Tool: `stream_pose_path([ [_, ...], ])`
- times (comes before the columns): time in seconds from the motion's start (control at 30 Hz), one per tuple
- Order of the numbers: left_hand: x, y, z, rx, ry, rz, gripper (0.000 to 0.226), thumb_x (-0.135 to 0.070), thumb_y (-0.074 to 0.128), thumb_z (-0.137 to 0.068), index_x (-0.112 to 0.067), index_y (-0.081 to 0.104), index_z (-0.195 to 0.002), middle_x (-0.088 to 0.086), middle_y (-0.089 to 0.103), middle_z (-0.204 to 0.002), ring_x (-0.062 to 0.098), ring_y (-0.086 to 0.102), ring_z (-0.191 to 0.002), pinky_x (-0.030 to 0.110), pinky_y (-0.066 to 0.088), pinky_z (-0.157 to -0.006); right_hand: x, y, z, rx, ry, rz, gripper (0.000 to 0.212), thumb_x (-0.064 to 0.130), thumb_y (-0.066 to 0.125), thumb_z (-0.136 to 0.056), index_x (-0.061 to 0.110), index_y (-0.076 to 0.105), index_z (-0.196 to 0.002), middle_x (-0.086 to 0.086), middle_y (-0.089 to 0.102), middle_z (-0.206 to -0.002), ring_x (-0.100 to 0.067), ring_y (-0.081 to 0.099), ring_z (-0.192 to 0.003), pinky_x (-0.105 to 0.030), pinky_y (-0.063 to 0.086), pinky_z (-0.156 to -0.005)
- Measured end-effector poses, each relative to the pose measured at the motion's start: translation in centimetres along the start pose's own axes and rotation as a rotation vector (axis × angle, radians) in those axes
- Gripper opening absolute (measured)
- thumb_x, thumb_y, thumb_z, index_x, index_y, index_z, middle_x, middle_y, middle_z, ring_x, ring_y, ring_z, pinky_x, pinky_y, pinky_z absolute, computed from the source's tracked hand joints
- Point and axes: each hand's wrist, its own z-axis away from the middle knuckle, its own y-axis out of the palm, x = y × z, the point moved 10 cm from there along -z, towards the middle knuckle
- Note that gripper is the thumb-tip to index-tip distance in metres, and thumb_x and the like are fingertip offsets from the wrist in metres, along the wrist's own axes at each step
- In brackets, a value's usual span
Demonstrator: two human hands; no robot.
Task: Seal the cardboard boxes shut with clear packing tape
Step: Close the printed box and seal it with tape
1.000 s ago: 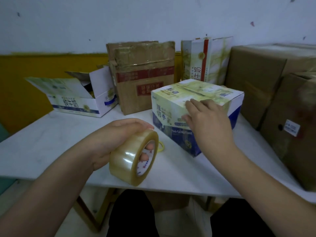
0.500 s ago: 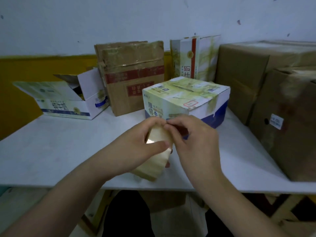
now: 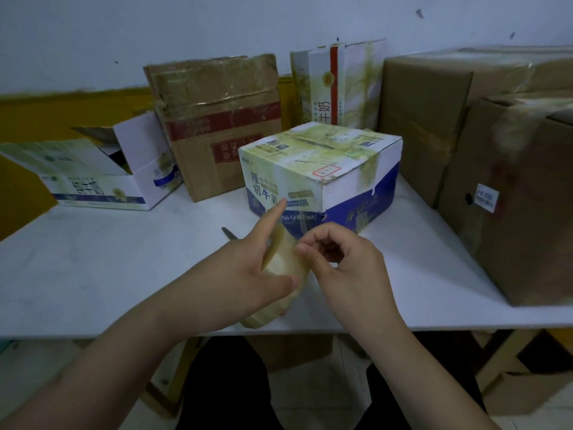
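The tape roll is sitting at six o'clock over the table edge, the left hand clamped around it. The right hand is pinching at its surface, apparently seeking the free end. The printed box at twelve is closed, with no fresh strip laid yet. The box at ten is standing open.

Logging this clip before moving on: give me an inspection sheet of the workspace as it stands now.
Surface: white table, bare at left.
Job's things: tape roll held above the table's near edge; blue-and-white box closed; open box far left.
Clutter: dark pointed object behind the left hand, unidentifiable; brown boxes at right.
Hands: left hand grips roll; right hand fingers pinch at the roll's surface.
Cables: nothing seen.
Surroundings: pale wall, yellow lower band.
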Motion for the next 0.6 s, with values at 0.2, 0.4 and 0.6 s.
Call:
stream_pose_path([
  [0.2,0.3,-0.1,-0.3,-0.076,0.029,0.036,0.102,-0.053,0.071,-0.081,-0.064,-0.003,-0.149,-0.012,0.058,-0.140,0.011,0.066,-0.112,0.023,0.055,-0.093,-0.5,0.1,0.0,-0.086,-0.116,0.152,0.006,0.016,0.057,-0.098,0.020,0.058,-0.094,0.005,0.057,-0.103,-0.007,0.053,-0.100,-0.007,0.043,-0.077],
  [0.4,0.8,1.0,0.5,-0.060,0.025,-0.234,0.118,-0.071,0.066,-0.068,-0.051,-0.013,-0.154,0.003,0.068,-0.110,-0.016,0.058,-0.074,0.006,0.041,-0.060,-0.1,-1.3,0.6,-0.289,-0.210,0.246,0.009,0.007,0.059,-0.094,0.013,0.060,-0.088,0.006,0.059,-0.086,-0.007,0.054,-0.082,-0.007,0.040,-0.071],
  [0.6,-1.7,-1.2,1.1,-0.225,0.019,-0.718,0.099,-0.071,0.047,-0.087,-0.047,-0.028,-0.148,-0.013,0.051,-0.148,0.007,0.059,-0.106,0.017,0.044,-0.075,0.4,-4.1,1.5,-0.431,-0.211,0.209,0.014,0.004,0.063,-0.091,0.016,0.060,-0.085,0.007,0.061,-0.084,-0.003,0.055,-0.081,-0.007,0.040,-0.069],
])
